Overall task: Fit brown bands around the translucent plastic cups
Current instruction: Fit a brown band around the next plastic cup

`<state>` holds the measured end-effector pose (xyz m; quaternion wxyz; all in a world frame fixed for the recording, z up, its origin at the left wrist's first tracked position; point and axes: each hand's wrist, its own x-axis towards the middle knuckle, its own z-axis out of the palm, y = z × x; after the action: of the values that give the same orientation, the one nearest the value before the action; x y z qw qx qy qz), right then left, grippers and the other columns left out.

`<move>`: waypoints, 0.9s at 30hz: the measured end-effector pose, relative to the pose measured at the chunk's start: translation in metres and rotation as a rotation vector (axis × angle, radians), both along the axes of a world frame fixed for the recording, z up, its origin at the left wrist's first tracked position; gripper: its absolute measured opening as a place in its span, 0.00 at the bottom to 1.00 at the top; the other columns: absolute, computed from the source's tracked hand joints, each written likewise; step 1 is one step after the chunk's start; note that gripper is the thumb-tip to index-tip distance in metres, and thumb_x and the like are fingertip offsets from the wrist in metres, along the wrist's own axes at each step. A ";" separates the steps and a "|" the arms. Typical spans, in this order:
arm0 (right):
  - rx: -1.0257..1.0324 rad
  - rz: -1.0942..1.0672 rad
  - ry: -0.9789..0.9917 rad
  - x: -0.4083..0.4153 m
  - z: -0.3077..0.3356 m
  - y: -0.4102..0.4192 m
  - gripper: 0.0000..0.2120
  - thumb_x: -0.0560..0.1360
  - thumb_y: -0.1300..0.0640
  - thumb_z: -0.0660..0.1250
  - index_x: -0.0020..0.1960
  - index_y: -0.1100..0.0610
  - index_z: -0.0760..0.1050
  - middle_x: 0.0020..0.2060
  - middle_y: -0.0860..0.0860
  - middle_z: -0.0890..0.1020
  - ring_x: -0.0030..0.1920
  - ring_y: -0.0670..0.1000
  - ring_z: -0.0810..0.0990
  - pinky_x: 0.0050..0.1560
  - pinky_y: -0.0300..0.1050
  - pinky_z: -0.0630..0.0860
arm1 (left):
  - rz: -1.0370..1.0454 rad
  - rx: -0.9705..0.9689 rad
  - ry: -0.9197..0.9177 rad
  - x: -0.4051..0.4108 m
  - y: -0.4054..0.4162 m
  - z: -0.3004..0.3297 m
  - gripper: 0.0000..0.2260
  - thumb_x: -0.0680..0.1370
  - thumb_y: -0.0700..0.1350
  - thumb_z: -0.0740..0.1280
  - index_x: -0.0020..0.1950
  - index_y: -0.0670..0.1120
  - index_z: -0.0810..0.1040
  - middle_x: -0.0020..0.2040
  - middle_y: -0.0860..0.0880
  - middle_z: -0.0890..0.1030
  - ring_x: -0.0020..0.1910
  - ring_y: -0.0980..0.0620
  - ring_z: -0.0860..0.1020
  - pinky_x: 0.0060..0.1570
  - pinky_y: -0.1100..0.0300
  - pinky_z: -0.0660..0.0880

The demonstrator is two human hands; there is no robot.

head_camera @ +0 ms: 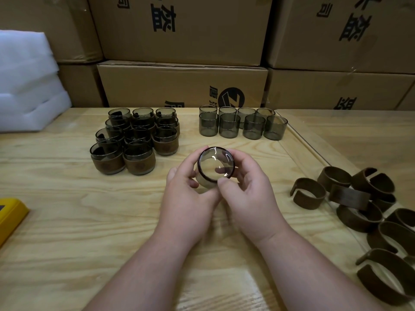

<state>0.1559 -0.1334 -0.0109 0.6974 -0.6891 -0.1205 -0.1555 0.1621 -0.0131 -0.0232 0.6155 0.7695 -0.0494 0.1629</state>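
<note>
Both hands meet above the middle of the wooden table [67, 221], gripping one translucent cup [214, 167] between them: the left hand [188, 194] curls round its lower left wall, the right hand [244, 187] wraps its right side with the thumb on the near rim. The cup is tipped so its open mouth faces up and toward the camera, its axis slanting away and downward. Whether a band already sits on it is hidden by the fingers. By my reckoning the work is roughly at its midpoint: a stacked cluster of banded cups [134, 140] stands to the left rear, a double row of bare cups [242, 125] waits behind, and a heap of open brown bands [359, 198] lies at the right.
</note>
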 end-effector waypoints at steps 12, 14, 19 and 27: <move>0.154 -0.005 0.040 0.002 0.002 -0.006 0.17 0.71 0.60 0.60 0.54 0.51 0.82 0.49 0.46 0.87 0.52 0.44 0.84 0.48 0.35 0.77 | -0.057 0.000 -0.005 -0.003 -0.002 0.003 0.33 0.58 0.63 0.76 0.63 0.73 0.75 0.59 0.51 0.81 0.50 0.58 0.77 0.50 0.65 0.72; 0.178 -0.041 0.057 0.001 0.003 -0.007 0.16 0.71 0.60 0.60 0.52 0.52 0.83 0.47 0.48 0.88 0.48 0.44 0.84 0.42 0.35 0.77 | -0.069 0.014 -0.003 -0.003 -0.002 0.002 0.33 0.61 0.61 0.80 0.63 0.72 0.75 0.59 0.51 0.81 0.50 0.57 0.78 0.50 0.66 0.71; 0.219 -0.149 0.146 0.003 0.006 -0.010 0.10 0.71 0.55 0.61 0.43 0.53 0.82 0.42 0.52 0.87 0.41 0.50 0.85 0.38 0.42 0.81 | -0.070 0.067 -0.043 -0.007 -0.003 0.000 0.34 0.65 0.49 0.84 0.62 0.76 0.75 0.56 0.53 0.77 0.48 0.64 0.76 0.49 0.75 0.70; 0.142 -0.214 0.174 0.004 0.003 -0.010 0.12 0.71 0.47 0.70 0.44 0.56 0.77 0.44 0.58 0.85 0.41 0.52 0.86 0.48 0.61 0.83 | -0.098 0.157 -0.092 -0.011 -0.005 0.001 0.37 0.67 0.35 0.78 0.62 0.73 0.77 0.51 0.55 0.70 0.45 0.68 0.74 0.48 0.78 0.69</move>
<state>0.1598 -0.1429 -0.0082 0.7317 -0.6577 0.0258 -0.1770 0.1507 -0.0177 -0.0221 0.5578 0.8036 -0.1280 0.1634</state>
